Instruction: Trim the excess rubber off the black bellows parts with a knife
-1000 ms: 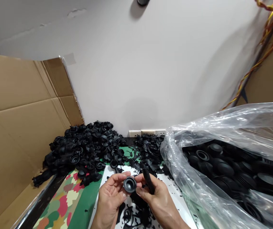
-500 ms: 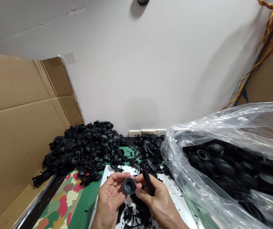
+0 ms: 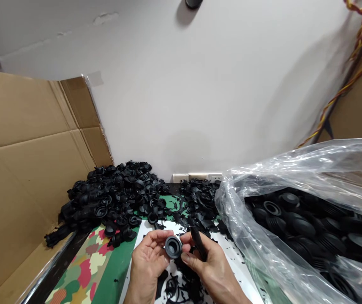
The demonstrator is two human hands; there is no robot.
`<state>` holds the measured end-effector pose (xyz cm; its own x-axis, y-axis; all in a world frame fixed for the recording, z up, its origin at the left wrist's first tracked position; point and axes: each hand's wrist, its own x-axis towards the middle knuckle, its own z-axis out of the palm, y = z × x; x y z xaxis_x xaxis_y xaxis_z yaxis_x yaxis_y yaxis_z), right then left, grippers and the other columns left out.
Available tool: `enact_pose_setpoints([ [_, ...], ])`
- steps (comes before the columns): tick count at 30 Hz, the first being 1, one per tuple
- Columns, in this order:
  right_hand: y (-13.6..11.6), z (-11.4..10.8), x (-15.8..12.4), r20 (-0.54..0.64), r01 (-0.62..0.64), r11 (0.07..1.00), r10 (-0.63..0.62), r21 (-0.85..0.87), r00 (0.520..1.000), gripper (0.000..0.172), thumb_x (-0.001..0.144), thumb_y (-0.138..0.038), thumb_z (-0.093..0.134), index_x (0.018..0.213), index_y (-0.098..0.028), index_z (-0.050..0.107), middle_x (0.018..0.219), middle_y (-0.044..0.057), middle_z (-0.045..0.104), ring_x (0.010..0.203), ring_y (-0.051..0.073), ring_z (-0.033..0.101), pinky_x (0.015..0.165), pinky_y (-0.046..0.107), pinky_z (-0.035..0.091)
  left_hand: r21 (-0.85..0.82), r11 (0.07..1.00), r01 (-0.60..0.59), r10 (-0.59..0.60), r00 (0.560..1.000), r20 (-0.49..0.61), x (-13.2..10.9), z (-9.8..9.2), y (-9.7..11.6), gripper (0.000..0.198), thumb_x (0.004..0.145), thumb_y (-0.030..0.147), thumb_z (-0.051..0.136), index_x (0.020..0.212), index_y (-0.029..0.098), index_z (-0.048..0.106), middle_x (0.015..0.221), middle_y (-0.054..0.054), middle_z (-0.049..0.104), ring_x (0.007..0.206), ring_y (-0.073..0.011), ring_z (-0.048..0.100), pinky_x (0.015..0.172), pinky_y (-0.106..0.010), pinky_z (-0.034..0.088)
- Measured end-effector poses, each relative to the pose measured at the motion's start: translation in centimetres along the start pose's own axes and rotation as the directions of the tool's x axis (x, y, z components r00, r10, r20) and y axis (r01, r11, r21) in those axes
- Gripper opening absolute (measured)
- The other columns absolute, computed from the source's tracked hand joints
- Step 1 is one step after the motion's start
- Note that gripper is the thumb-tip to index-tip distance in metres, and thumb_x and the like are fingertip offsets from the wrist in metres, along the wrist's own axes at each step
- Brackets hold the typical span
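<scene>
While the left hand (image 3: 149, 261) pinches a round black part (image 3: 173, 247) by its left edge, I see the right hand (image 3: 208, 266) closed around a slim black tool (image 3: 199, 244), its thumb and a fingertip at the part's right edge; from here I can't tell how firmly they press. The part sits between the two hands, its hollow side turned up toward my camera. Below it, black scraps (image 3: 181, 289) litter a white sheet (image 3: 242, 278), which lies on a green surface (image 3: 112, 274) with a camouflage-patterned strip (image 3: 85, 270) on the left. Beyond the hands I have a big heap of black pieces (image 3: 114, 194) to the left, against a cardboard panel (image 3: 28, 139), and a lower pile of trimmings (image 3: 200, 202) near the wall sockets (image 3: 196, 178). Off to my right, an open clear plastic bag (image 3: 231, 198) holds more black round parts (image 3: 298, 226).
</scene>
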<state>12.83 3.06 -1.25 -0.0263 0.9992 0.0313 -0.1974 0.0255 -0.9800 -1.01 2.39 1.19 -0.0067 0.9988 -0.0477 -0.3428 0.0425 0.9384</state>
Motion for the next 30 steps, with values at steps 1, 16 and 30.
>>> enact_pose_setpoints([
  [1, 0.1, 0.0, 0.0, 0.001, -0.002, 1.000, 0.002, 0.001, 1.000, 0.015, 0.062, -0.018, 0.065, 0.077, -0.017, 0.065, 0.068, 0.000, 0.065, 0.067, 0.019, 0.060, 0.063, 0.028, 0.046, 0.000, 1.000, -0.001, 0.001, 1.000, 0.001, 0.0, 0.0, 0.0, 0.036, 0.056, 0.016, 0.082, 0.089, 0.013, 0.069, 0.092, -0.014, 0.072, 0.090, -0.0297, 0.068, 0.081, -0.037, 0.051],
  [16, -0.9, 0.3, -0.3, 0.007, -0.084, 0.993, 0.085, -0.084, 0.996, 0.014, 0.063, -0.026, 0.061, 0.069, -0.015, 0.064, 0.058, -0.002, 0.056, 0.057, 0.015, 0.047, 0.056, 0.027, 0.037, 0.163, 0.986, 0.033, -0.022, 0.998, -0.063, 0.0, -0.6, -0.3, 0.018, 0.067, 0.025, 0.073, 0.083, 0.016, 0.070, 0.087, -0.004, 0.069, 0.046, -0.0052, 0.052, 0.049, -0.019, 0.043],
  [30, -0.6, 0.3, -0.2, 0.050, -0.069, 0.997, 0.069, 0.017, 0.996, 0.014, 0.061, -0.029, 0.067, 0.061, -0.015, 0.063, 0.058, -0.001, 0.055, 0.060, 0.015, 0.048, 0.058, 0.026, 0.037, 0.505, 0.834, -0.223, 0.231, 0.972, 0.048, -0.2, -0.4, -1.3, 0.034, 0.062, 0.006, 0.067, 0.091, 0.023, 0.071, 0.091, -0.002, 0.064, 0.073, -0.0156, 0.058, 0.057, -0.021, 0.044],
])
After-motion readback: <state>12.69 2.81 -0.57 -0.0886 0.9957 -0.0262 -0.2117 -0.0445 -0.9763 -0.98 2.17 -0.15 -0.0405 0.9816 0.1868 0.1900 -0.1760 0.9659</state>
